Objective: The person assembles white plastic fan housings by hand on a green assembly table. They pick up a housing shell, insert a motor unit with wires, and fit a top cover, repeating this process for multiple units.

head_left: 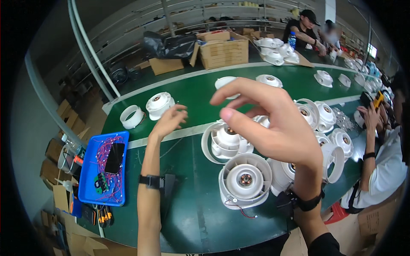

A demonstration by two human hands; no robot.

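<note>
My left hand (171,121) reaches over the far side of the green bench, its fingers apart and nothing in them. Just beyond it, a round white fan housing (159,104) with a copper-wound motor sits on the green belt; whether the fingertips touch it I cannot tell. Beside that lies a white plastic ring (132,117). Raised in front of me, my right hand (277,128) has thumb and fingers curved apart, holding nothing. Below it stands another white fan housing (245,180), its motor facing up and a thin wire trailing. The right hand partly hides several more housings behind it.
A blue tray (81,170) at the left holds tangled wires, a phone and a green circuit board. Orange-handled pliers (104,216) lie below it. Cardboard boxes (224,50) stand beyond the belt. At right, a co-worker's hands (370,116) hold a yellow-and-black tool (378,99).
</note>
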